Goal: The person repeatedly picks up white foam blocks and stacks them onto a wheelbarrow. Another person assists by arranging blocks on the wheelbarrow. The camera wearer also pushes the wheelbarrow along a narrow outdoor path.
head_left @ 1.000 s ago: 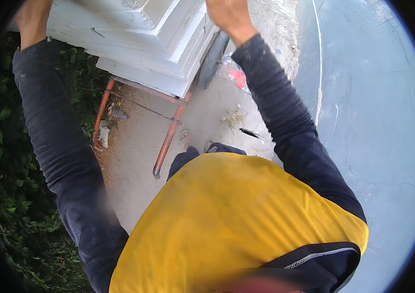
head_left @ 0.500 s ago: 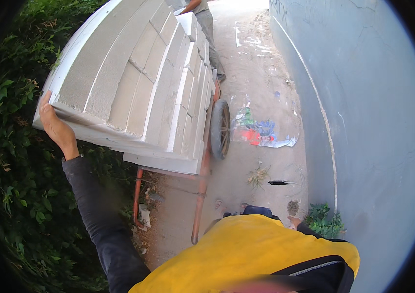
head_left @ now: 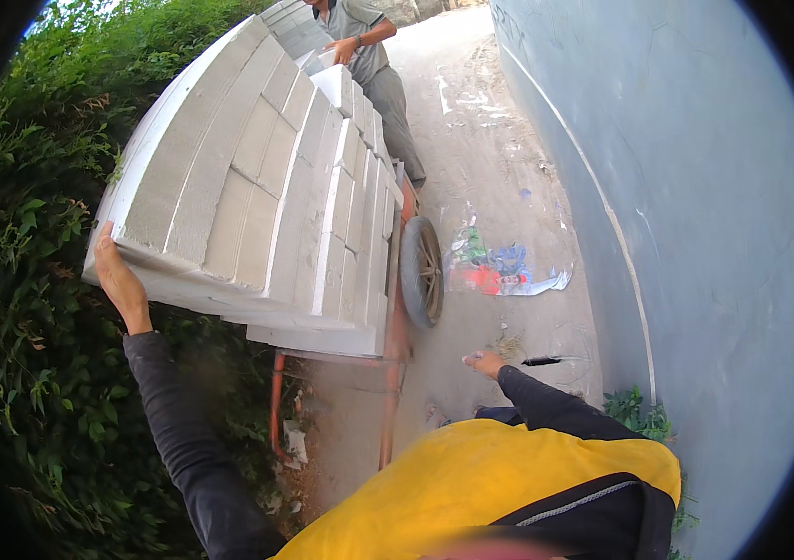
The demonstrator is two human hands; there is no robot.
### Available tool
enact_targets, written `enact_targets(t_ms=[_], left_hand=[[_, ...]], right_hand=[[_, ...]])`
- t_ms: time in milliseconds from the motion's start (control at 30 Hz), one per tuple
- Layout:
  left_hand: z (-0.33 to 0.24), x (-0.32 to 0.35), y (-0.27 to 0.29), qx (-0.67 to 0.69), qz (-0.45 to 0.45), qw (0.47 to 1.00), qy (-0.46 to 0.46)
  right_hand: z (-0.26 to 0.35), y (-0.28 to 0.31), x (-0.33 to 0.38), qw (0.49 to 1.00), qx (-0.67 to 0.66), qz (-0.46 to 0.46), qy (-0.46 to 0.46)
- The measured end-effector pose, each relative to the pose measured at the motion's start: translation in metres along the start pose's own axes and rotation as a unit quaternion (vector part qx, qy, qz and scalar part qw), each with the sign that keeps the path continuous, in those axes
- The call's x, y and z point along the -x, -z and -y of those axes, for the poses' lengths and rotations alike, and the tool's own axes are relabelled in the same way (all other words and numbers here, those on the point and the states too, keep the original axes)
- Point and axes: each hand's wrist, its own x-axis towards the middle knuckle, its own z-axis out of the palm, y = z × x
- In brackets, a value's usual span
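A tall stack of pale grey-white building blocks [head_left: 210, 177] rides on a cart with a rust-red metal frame [head_left: 388, 401]. My left hand [head_left: 123, 285] lies against the near left corner of the top blocks, fingers stretched along the edge and partly out of sight. It touches the stack without visibly wrapping round a block. Low over the path, to the right of the cart's rear, hangs my right hand [head_left: 484, 364]; its fingers are loosely extended and nothing shows in them.
Dense green shrubs [head_left: 33, 280] crowd the stack's left side. A spoked wheel [head_left: 422, 273] stands at the cart's right. A grey-blue wall [head_left: 695, 187] bounds the path. Torn coloured sheeting [head_left: 499, 266] lies on the ground. Beyond the stack, a person [head_left: 373, 56] has a hand at the blocks.
My right hand has swung forward and left from beside my body. The stack sits slightly lower in view, with my left hand still at its corner. More of the other person shows.
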Motion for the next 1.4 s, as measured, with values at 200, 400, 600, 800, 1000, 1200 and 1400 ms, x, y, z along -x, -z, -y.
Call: enact_targets(t_ms=[200, 400, 600, 800, 1000, 1200, 1400], left_hand=[[0.001, 0.003, -0.004, 0.002, -0.015, 1.000, -0.010], [-0.001, 0.006, -0.014, 0.000, -0.054, 0.998, -0.032], [0.008, 0.006, -0.017, 0.004, -0.071, 0.997, -0.035], [0.011, 0.006, -0.017, 0.005, -0.078, 0.996, -0.046], [0.006, 0.006, -0.014, 0.021, -0.077, 0.996, -0.038], [-0.003, 0.007, -0.013, 0.032, -0.091, 0.994, -0.046], [-0.002, 0.006, -0.017, 0.040, -0.123, 0.990, -0.059]], right_hand=[[-0.041, 0.012, 0.036, 0.993, -0.017, 0.016, -0.120], [-0.136, 0.025, 0.091, 0.970, -0.074, 0.010, -0.232], [-0.176, 0.031, 0.107, 0.993, 0.057, 0.024, -0.101], [-0.112, 0.028, 0.078, 0.954, -0.126, -0.002, -0.272], [-0.062, 0.023, 0.038, 0.989, 0.108, 0.049, -0.089], [-0.053, 0.026, 0.037, 0.991, -0.058, 0.059, -0.109], [-0.075, 0.034, 0.044, 0.982, 0.057, 0.069, -0.169]])
